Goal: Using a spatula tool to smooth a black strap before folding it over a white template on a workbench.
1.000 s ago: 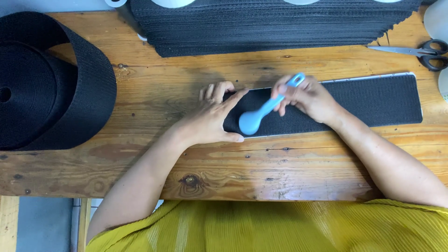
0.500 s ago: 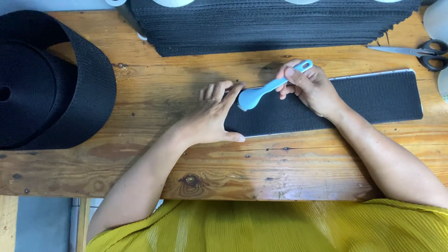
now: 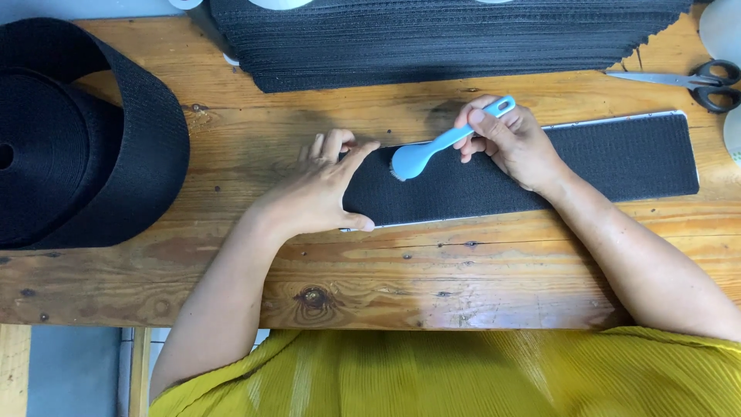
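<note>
Black strip (image 3: 617,158) flat under spread left hand (image 3: 320,193); right hand (image 3: 513,143) fingers around blue brush (image 3: 432,148).

A worn wooden counter (image 3: 432,289) filled the view, its planks knotted, scratched and warm brown under even, soft light. Below its near edge at the lower left a pale wooden leg (image 3: 14,371) stood beside a strip of grey-blue floor (image 3: 73,371). No wall or window showed.
</note>
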